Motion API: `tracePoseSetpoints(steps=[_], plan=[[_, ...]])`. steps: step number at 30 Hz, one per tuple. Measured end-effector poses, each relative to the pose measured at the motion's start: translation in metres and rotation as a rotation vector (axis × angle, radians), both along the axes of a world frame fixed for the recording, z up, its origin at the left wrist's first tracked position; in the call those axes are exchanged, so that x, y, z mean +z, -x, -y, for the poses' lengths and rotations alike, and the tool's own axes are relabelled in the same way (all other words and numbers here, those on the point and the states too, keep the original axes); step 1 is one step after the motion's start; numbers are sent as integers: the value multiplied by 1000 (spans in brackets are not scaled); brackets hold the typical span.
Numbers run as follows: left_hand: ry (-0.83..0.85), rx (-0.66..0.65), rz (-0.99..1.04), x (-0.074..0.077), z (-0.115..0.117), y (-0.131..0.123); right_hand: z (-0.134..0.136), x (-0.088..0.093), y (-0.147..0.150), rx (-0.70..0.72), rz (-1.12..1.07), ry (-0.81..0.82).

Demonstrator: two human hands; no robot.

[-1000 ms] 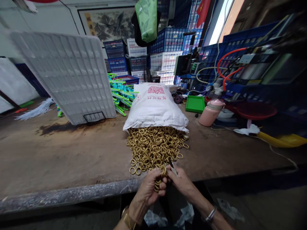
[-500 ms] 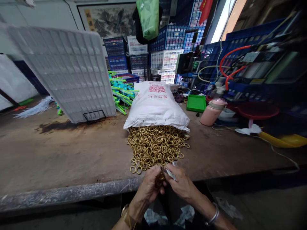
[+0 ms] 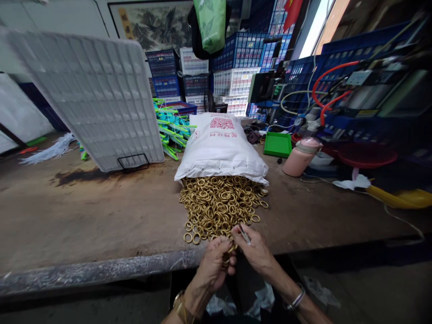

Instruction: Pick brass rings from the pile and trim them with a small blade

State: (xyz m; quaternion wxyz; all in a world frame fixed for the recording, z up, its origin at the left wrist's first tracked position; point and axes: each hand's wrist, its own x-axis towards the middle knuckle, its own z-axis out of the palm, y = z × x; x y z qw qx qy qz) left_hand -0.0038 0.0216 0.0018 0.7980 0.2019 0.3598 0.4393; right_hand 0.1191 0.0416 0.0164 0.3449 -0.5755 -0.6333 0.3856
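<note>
A heap of gold-coloured rings (image 3: 219, 204) spills from the mouth of a white woven sack (image 3: 221, 155) with red print. At the near edge of the heap, my left hand (image 3: 211, 263) is closed around several gold rings (image 3: 227, 257). My right hand (image 3: 256, 252) is closed on a small metal tool with a dark tip (image 3: 245, 235); its exact kind is too small to make out. The two hands are close together over the table's front edge, with the right one slightly farther forward, by the nearest rings.
The wooden table (image 3: 135, 211) has a worn front edge. A white ribbed tray (image 3: 91, 99) stands tilted at left, with bright green and blue plastic pieces (image 3: 172, 128) behind it. At right are a green tray (image 3: 277, 144), a pink bottle (image 3: 301, 157) and a machine with orange hoses (image 3: 319, 87).
My right hand has moved slightly up and away from the left, toward the ring heap, with the tool in it. My left hand stays closed on rings, slightly lower.
</note>
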Motion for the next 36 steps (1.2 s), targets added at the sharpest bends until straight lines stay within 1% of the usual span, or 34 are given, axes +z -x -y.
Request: tracePoseSetpoints(steps=[4, 6, 8, 11, 17, 19, 22, 24, 26, 29, 32, 36], plan=[[256, 14, 157, 1, -5, 3, -1, 0, -2, 90, -63, 30], [330, 19, 203, 0, -7, 3, -1, -1, -3, 108, -71, 37], [365, 23, 240, 0, -8, 3, -1, -1, -3, 120, -79, 38], [368, -2, 267, 1, -8, 4, -1, -1, -3, 118, -96, 21], [309, -92, 272, 5, -11, 7, -3, -2, 0, 45, -119, 34], [280, -112, 262, 5, -11, 8, -5, -7, -2, 1, -82, 26], [246, -102, 243, 4, -10, 8, -5, -16, -7, -45, 43, -32], [224, -91, 236, 4, -9, 8, -2, -22, -11, -7, 133, -93], [215, -80, 233, 4, -9, 8, 3, -26, -13, 75, 211, -139], [205, -71, 242, 3, -9, 8, 9, -27, -14, 176, 314, -159], [195, -61, 249, 1, -9, 7, 13, -23, -10, 213, 394, -182], [194, -29, 232, 2, -9, 7, 14, -16, -6, 227, 502, -228]])
